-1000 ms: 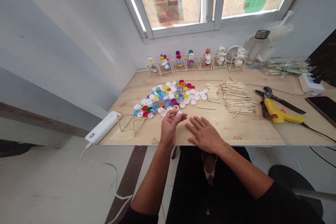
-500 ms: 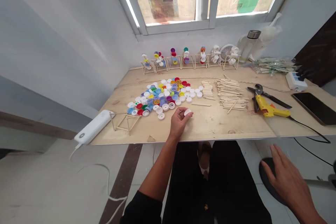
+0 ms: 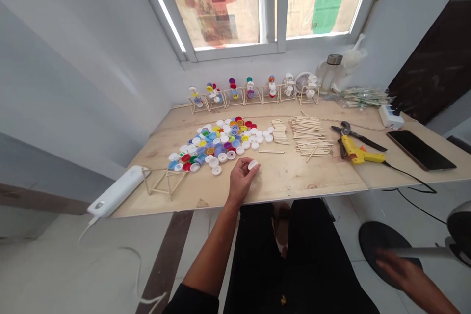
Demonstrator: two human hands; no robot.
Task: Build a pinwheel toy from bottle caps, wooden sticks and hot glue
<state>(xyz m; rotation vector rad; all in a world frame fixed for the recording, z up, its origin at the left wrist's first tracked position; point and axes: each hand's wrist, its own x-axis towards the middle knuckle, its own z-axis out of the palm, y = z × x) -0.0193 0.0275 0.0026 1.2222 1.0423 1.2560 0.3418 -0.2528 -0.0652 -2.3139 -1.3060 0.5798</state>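
Note:
My left hand [image 3: 241, 181] is above the front part of the wooden table, its thumb and fingers pinching a white bottle cap [image 3: 252, 165]. Just behind it spreads a pile of bottle caps [image 3: 221, 143] in white, blue, red, yellow and other colours. A single stick [image 3: 271, 151] lies beyond the fingers, to the right of the pile. My right hand [image 3: 405, 274] is low at the right, off the table and above a round black base [image 3: 382, 243] on the floor. Its fingers are stretched out and somewhat blurred, with nothing seen in them.
Bundles of sticks [image 3: 311, 135] lie mid-table. Right of them are a yellow glue gun [image 3: 362, 154], black-handled pliers [image 3: 368, 141] and a phone [image 3: 421, 149]. Stick frames bearing caps [image 3: 233, 95] line the wall. A bare stick frame [image 3: 162, 186] and a white power bank-like box [image 3: 117, 191] sit left.
My right hand has moved down and toward the lower right edge. My left hand still holds the white cap. The whole view has shifted slightly.

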